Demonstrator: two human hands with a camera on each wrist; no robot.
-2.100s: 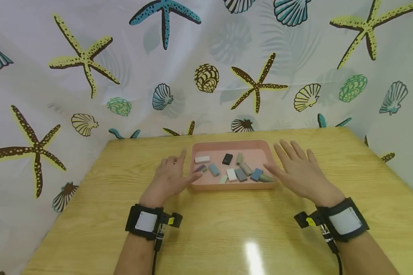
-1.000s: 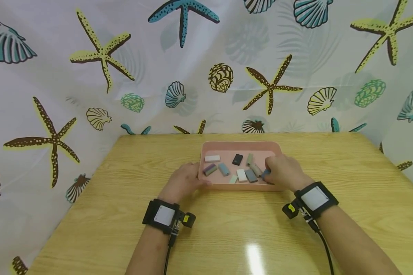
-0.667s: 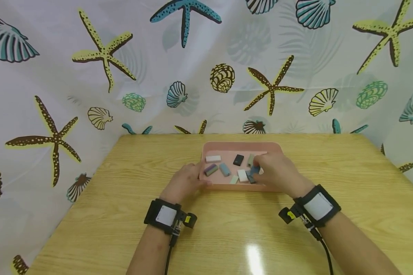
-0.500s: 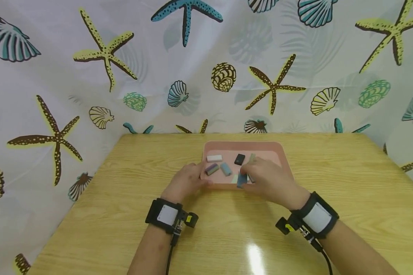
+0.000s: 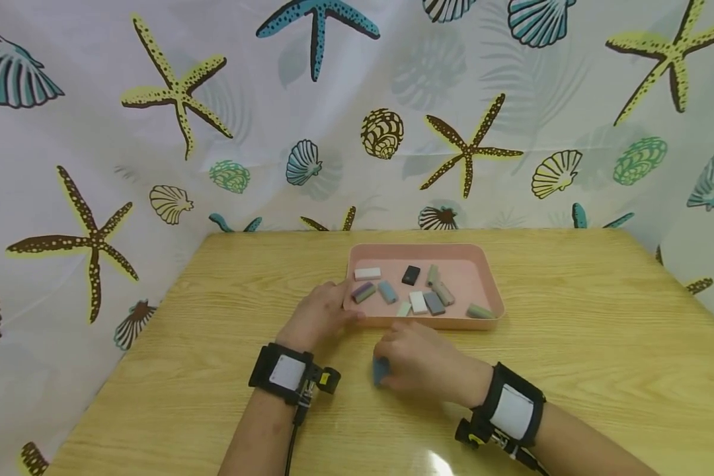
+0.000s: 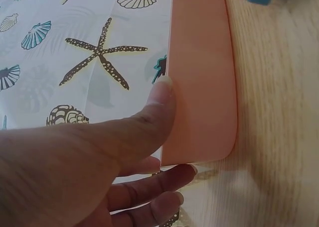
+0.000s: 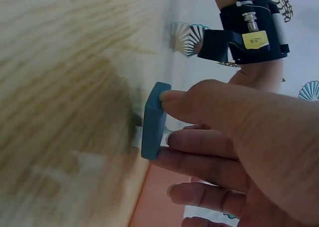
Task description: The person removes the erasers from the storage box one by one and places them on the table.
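A pink tray (image 5: 428,324) stands on the wooden table with several small blocks and rolls inside. At its left end my left hand (image 5: 321,314) grips the front corner; the left wrist view has the thumb (image 6: 162,95) on the rim and fingers round the corner. My right hand (image 5: 422,360) is in front of the tray, over the table. Between its thumb and fingertips it pinches a small blue block (image 5: 381,371), shaped like an eraser with a slanted end in the right wrist view. The block stands on edge, close over the tabletop.
Inside the tray lie a black block (image 5: 411,275), a long white block (image 5: 367,273), a grey block (image 5: 434,303), a light blue piece (image 5: 387,292), a purple-striped piece (image 5: 363,292) and a green piece (image 5: 479,311). A patterned cloth (image 5: 333,185) hangs behind the table (image 5: 262,264).
My left hand has come to the tray and taken hold of its corner. My right hand has picked the blue block out of the tray's right side and carried it left and toward me.
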